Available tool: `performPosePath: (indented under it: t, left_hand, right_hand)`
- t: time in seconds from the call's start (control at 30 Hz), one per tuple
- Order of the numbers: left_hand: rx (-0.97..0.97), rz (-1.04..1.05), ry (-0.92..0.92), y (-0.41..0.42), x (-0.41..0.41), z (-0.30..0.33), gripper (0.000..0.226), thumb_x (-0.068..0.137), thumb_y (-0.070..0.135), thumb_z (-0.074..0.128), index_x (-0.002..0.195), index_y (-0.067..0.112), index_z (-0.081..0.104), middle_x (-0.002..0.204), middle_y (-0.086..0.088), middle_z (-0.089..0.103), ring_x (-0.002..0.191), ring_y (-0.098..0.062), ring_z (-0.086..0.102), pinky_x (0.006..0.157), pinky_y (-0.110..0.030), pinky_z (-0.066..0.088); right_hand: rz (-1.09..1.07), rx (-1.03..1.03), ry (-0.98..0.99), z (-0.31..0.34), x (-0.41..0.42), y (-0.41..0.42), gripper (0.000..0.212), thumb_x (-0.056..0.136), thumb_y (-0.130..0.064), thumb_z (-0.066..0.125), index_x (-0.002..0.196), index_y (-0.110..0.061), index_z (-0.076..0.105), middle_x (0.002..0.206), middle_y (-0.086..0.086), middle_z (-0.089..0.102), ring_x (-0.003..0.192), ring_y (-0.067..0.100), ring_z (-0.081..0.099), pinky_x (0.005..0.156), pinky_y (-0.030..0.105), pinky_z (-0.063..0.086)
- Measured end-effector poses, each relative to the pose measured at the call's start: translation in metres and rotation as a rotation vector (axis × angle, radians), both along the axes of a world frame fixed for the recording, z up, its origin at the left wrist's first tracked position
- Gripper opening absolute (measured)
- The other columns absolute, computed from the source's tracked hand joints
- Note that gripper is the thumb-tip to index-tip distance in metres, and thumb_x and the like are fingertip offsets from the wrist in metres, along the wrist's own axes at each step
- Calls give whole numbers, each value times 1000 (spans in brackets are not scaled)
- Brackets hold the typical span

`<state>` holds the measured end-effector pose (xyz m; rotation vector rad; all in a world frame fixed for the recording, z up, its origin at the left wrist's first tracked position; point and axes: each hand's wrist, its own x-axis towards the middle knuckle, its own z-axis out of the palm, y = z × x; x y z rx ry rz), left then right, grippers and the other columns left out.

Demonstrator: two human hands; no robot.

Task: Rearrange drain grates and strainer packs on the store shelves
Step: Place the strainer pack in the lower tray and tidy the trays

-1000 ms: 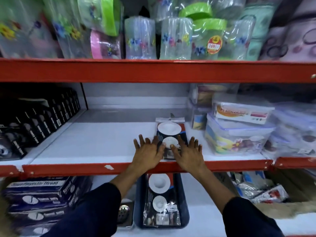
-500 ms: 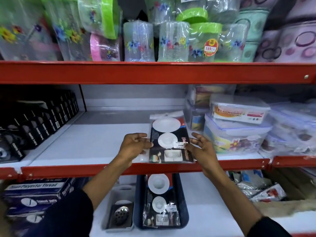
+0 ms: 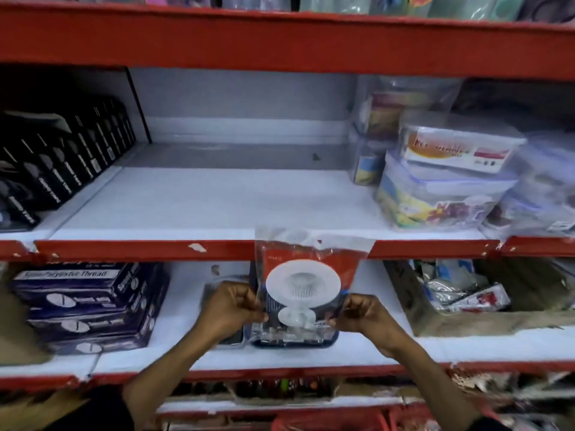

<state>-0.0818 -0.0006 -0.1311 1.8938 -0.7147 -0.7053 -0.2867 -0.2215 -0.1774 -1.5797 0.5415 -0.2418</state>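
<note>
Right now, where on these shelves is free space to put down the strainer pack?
The middle shelf is bare between the black boxes at left and the plastic containers at right. The lower shelf is crowded: thread boxes, the dark tray under the strainer pack, and a carton at right.

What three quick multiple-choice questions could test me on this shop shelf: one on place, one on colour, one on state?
1. Where are the clear food containers?
A. right of the middle shelf
B. its left end
C. the floor

2. What colour are the shelf edges?
A. green
B. red
C. yellow

3. How is the strainer pack held?
A. lying flat, untouched
B. by one hand
C. upright, by both hands

Answers: 1 A, they are stacked at the right. 2 B, every front rail is red. 3 C, the left hand and right hand pinch its sides.
</note>
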Motion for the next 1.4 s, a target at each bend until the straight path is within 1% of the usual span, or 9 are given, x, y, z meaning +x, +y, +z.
performPosePath:
  t: [0.17, 0.43, 0.73, 0.8, 0.93, 1.03, 1.13, 1.3, 1.4]
  left_hand:
    - [89, -3, 135, 5, -14, -67, 34, 57, -3, 87, 47, 22, 66, 53, 4, 69, 52, -9, 63, 57, -27, 51]
    - [222, 80, 376, 3, -29, -119, 33, 60, -12, 84, 81, 5, 65, 61, -6, 70, 55, -23, 67, 48, -29, 55]
    - [169, 185, 240, -70, 26, -119, 43, 72, -7, 79, 113, -5, 65, 88, -12, 71, 81, -25, 66, 66, -26, 53]
    - [191, 195, 210, -76, 29, -122, 45, 75, -5, 77, 117, -6, 63, 97, -16, 73, 84, -25, 67, 66, -25, 53]
    - [244, 170, 67, -73, 22, -127, 32, 80, 4, 75, 111, 4, 68, 104, -15, 76, 79, -17, 66, 65, -19, 51]
    - [241, 74, -87, -67, 19, -131, 13, 86, 7, 69, 96, 14, 73, 102, -9, 77, 72, -10, 66, 73, -28, 58]
    - [176, 46, -210, -57, 23, -127, 22, 89, 3, 64, 109, 7, 73, 109, -1, 74, 91, -9, 66, 98, -34, 53]
    - [180, 166, -472, -30, 51, -123, 37, 83, 0, 57, 110, 19, 72, 94, -1, 79, 70, -16, 72, 71, -27, 59]
    - [310, 13, -588, -15, 73, -136, 45, 78, 5, 61, 121, 18, 66, 107, -3, 76, 87, -21, 72, 82, -23, 54]
  right_hand:
    - [-18, 81, 173, -49, -15, 14, 51, 60, -12, 87, 92, 20, 62, 85, 16, 74, 79, 23, 70, 72, 34, 57]
    - [-87, 243, 367, -84, -25, 17, 38, 68, 10, 82, 103, 0, 71, 104, 20, 75, 83, 37, 70, 82, 59, 57]
    - [-307, -171, 389, -77, 58, -13, 44, 77, 3, 74, 120, -5, 67, 109, 7, 72, 98, 21, 68, 68, 15, 51]
    - [-267, -307, 444, -83, 70, -13, 47, 76, -1, 72, 123, -6, 67, 116, 8, 73, 109, 23, 68, 82, 21, 50]
    - [-203, -567, 493, -93, 76, -5, 27, 75, -2, 68, 102, -5, 70, 101, 14, 76, 94, 32, 70, 68, 24, 46]
    - [-196, -730, 492, -93, 79, 8, 56, 79, -13, 70, 133, -14, 56, 137, 12, 58, 120, 30, 57, 90, 37, 55]
    - [-24, -992, 440, -101, 84, 17, 78, 85, -41, 62, 154, -32, 27, 164, 8, 22, 148, 35, 24, 116, 51, 35]
    - [204, -1026, 539, -112, 98, 25, 79, 85, -50, 60, 153, -44, 19, 168, 3, -2, 152, 42, 2, 118, 67, 17]
    - [196, -1004, 559, -114, 102, 28, 80, 87, -46, 61, 154, -43, 17, 168, 3, -5, 152, 43, -1, 117, 68, 18]
